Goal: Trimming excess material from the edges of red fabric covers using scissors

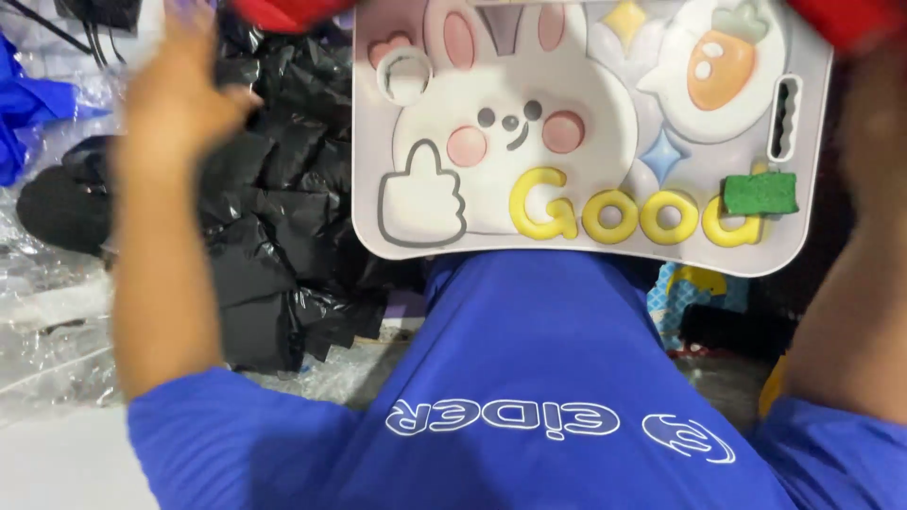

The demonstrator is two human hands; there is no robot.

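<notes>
- At the far left of the head view, the left hand (179, 90) is raised in the air, blurred, fingers loosely curled and close together; it holds nothing that can be seen, and it hangs over the heap of black plastic bags (283, 208).
- At the far right, the right hand (874, 132) is raised too, dark and blurred at the frame edge; whether it is clasped on anything cannot be told.
- Between the two hands lies a white cartoon board (586, 132) with a rabbit, a carrot and yellow raised letters, its near edge resting over the person's blue shirt (529, 378).
- A small green block (761, 194) sits on the board's right side, just below its slotted handle.
- Red cloth (283, 11) shows along the far edge.
- Clear plastic sheeting (47, 321) lies at the left.
</notes>
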